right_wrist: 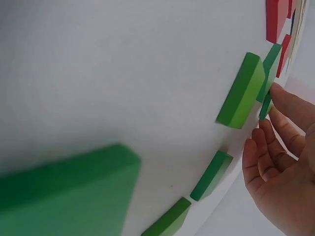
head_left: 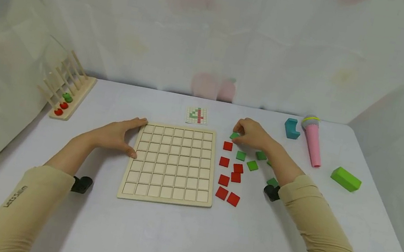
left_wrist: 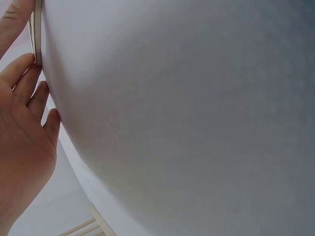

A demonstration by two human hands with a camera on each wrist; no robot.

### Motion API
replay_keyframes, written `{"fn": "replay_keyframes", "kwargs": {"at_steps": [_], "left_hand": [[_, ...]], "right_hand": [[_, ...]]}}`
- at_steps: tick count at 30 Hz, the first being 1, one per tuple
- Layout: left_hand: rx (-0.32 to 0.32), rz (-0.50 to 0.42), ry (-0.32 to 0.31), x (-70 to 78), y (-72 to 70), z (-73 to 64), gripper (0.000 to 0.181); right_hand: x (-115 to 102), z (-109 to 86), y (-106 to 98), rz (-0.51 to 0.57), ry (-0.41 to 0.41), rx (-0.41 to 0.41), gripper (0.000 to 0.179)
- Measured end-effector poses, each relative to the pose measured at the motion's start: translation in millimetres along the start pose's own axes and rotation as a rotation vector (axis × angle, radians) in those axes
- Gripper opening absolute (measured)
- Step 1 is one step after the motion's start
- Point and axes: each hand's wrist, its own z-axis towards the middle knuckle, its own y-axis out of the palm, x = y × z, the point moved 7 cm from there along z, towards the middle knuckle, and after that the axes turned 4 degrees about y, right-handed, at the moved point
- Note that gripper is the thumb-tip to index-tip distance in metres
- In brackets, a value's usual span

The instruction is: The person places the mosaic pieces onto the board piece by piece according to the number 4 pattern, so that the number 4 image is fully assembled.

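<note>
A wooden grid board (head_left: 167,202) lies flat on the white table, its square cells bare. My left hand (head_left: 116,135) rests at its left edge, thumb and fingers spread; in the left wrist view the fingertips (left_wrist: 30,61) meet the board's rim (left_wrist: 38,29). Past the board's upper right corner, my right hand (head_left: 254,135) pinches a green square tile (head_left: 234,136) between thumb and fingers. In the right wrist view that tile (right_wrist: 266,106) shows edge-on. Below this hand lie loose green tiles (head_left: 252,165) and red tiles (head_left: 233,199), several of each.
Behind the board lies a small pattern card (head_left: 197,116) with green and red squares. A wooden peg rack (head_left: 80,99) with beads stands far left. On the right are a teal block (head_left: 291,128), a pink toy microphone (head_left: 313,144) and a green block (head_left: 345,179).
</note>
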Motion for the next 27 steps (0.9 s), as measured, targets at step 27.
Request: {"fn": "replay_keyframes", "kwargs": {"at_steps": [27], "left_hand": [[-0.001,-0.048,0.039,1.7,2.3,-0.2,0.124]], "right_hand": [[-36.3,11.8,-4.8,0.122,-0.106,0.036,0.015]]}}
